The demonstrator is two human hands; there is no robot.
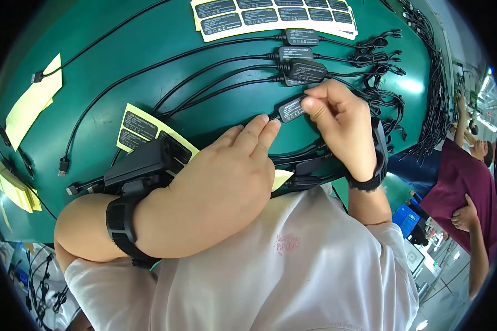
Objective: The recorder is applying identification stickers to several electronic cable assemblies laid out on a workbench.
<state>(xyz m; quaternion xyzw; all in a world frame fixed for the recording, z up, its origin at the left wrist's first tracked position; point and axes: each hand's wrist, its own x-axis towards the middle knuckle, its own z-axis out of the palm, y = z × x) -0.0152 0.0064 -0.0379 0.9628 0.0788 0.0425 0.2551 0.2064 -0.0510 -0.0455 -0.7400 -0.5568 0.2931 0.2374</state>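
Here, fingers (318, 112) touch a flat, rectangular black module (291, 110).

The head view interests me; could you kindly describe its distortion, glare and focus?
Head view: the green table bows near the black rim; white glare lies left of the long cable bundle; the held black box looks fairly sharp.

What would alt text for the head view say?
A person's right hand pinches one end of a small black cable box, the left hand at its other end. Similar cables and label sheets lie on the green table.
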